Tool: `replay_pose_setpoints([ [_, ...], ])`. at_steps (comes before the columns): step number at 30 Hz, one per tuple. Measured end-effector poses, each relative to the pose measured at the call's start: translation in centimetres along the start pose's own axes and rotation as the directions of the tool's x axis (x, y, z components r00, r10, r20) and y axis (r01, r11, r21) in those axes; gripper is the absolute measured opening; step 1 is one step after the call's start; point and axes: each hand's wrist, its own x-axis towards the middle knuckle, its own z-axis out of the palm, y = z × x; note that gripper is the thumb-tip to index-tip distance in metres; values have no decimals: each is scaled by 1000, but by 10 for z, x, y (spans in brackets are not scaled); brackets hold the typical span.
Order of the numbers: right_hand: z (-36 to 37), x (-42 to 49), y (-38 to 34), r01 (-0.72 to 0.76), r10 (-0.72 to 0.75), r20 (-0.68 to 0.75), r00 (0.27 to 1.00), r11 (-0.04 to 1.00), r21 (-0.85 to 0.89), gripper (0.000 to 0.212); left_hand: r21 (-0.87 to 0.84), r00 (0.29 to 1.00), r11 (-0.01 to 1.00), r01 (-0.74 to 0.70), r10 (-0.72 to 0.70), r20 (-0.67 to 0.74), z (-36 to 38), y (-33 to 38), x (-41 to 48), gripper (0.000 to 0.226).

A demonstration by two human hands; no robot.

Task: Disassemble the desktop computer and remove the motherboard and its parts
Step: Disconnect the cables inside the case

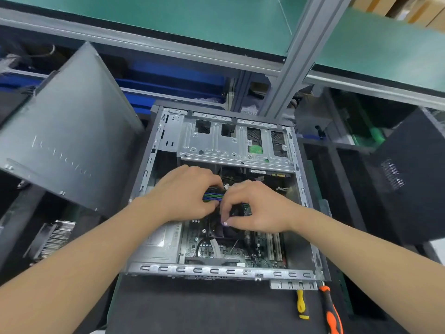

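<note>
Head view: case (216, 271) laid open at frame centre, motherboard (216, 251) exposed within; coloured cable bundle (213, 196) pinched by left hand (185, 194), right hand (255, 208) curled beside it, grip unclear, so unplugging is presumably intended.

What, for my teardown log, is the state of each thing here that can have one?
Grey metal computer case: on its side, open.
Dark grey side panel: off, tilted at left.
Green motherboard: in the case.
Blue-and-green wire bundle: gripped by left hand.
Right hand: fingers curled beside the bundle, hold hidden.
Orange-and-black screwdriver: lying untouched on the black mat.
Yellow-handled tool: lying beside it.
</note>
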Motion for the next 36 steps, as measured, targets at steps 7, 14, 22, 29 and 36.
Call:
replay_pose_setpoints([
  [7, 15, -28, 8, -116, 272, 468, 841, 935, -335, 17, 151, 982, 978, -141, 119, 144, 17, 10, 14, 82],
  [14, 53, -31, 9, -503, 623, 245, 743, 761, -410, 41, 246, 968, 946, -211, 167, 187, 25, 13, 24, 78],
  [22, 59, -30, 7, -541, 720, 353, 597, 687, -486, 35, 272, 959, 932, -241, 185, 216, 25, 18, 21, 99],
  [29, 53, -29, 1, -495, 672, 378, 637, 732, -468, 29, 289, 959, 929, -233, 170, 227, 22, 23, 22, 99],
  [36, 55, -29, 0, -521, 680, 359, 639, 727, -448, 27, 272, 960, 942, -199, 131, 249, 20, 26, 23, 98],
])
